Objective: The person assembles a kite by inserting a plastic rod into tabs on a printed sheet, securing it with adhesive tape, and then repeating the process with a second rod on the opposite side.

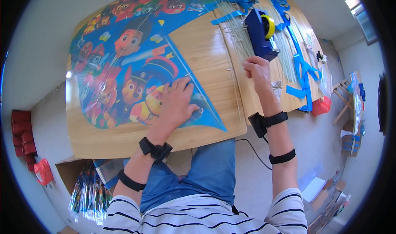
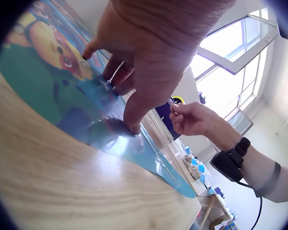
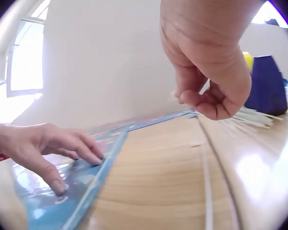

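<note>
A blue plastic kite sail [image 1: 111,65] printed with cartoon puppies lies on the wooden table. My left hand [image 1: 178,102] rests on it with spread fingers, its fingertips [image 3: 95,160] pressing near the right edge. Along that edge runs a thin white rod [image 1: 181,63]. My right hand [image 1: 259,72] is raised over the table beside the blue tape dispenser [image 1: 258,34], which carries a yellow-cored roll. Its thumb and forefinger pinch a small translucent piece of tape [image 3: 174,96], mostly hidden by the fingers.
Another thin rod [image 1: 235,89] lies along the seam between the tabletops. Bundles of white rods [image 1: 286,52] and blue ribbons [image 1: 303,69] cover the right side. Below the table's left edge stands a box with shiny packets [image 1: 88,192].
</note>
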Demonstrator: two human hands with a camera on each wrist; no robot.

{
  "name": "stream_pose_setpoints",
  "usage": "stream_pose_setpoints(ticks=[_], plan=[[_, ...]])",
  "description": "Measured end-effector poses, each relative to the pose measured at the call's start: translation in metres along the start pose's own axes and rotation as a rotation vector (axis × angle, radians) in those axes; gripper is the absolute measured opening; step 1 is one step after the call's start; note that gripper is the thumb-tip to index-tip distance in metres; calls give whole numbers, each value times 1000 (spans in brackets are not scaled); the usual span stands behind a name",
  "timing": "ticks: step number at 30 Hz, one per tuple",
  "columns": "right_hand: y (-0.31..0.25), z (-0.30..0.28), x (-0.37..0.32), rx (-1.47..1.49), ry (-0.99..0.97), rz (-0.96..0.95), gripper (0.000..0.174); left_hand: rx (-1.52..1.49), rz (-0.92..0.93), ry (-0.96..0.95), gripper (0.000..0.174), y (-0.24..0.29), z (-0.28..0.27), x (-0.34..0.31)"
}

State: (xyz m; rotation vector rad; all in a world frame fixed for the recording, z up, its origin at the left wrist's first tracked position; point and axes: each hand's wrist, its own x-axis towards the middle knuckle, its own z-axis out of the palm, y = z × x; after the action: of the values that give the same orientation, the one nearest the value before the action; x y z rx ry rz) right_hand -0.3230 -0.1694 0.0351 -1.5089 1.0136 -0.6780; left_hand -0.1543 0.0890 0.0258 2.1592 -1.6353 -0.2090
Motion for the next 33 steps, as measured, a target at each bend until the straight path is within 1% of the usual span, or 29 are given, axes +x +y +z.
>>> stream_pose_setpoints(ticks=[3, 6, 9, 12, 15, 20, 23, 26, 29, 33], plan=[[-25, 62, -7, -231, -221, -30, 8, 6, -33, -8, 68, 1, 2, 3], [-17, 110, 8, -444, -434, -74, 8, -61, -54, 6, 68, 0, 0, -1], [-24, 135, 8, -592, -503, -166, 10, -140, -45, 56, 68, -4, -5, -7], [-18, 146, 12, -711, -511, -212, 12, -156, -26, 101, 67, -12, -15, -14], [-9, 153, 16, -756, -475, -287, 11, -144, -6, 110, 65, -22, -21, -14], [-13, 159, 17, -840, -472, -245, 13, -148, -1, 89, 56, -27, -22, -9], [-15, 161, 16, -890, -457, -239, 12, -157, -1, 46, 52, -26, -24, -3], [-17, 162, 16, -916, -466, -235, 13, -152, 40, 79, 53, -26, -20, 2], [-19, 163, 14, -939, -453, -250, 13, -127, 61, 61, 54, -26, -19, 8], [-21, 164, 11, -955, -435, -235, 13, -89, 59, 9, 61, -28, -12, 15]])
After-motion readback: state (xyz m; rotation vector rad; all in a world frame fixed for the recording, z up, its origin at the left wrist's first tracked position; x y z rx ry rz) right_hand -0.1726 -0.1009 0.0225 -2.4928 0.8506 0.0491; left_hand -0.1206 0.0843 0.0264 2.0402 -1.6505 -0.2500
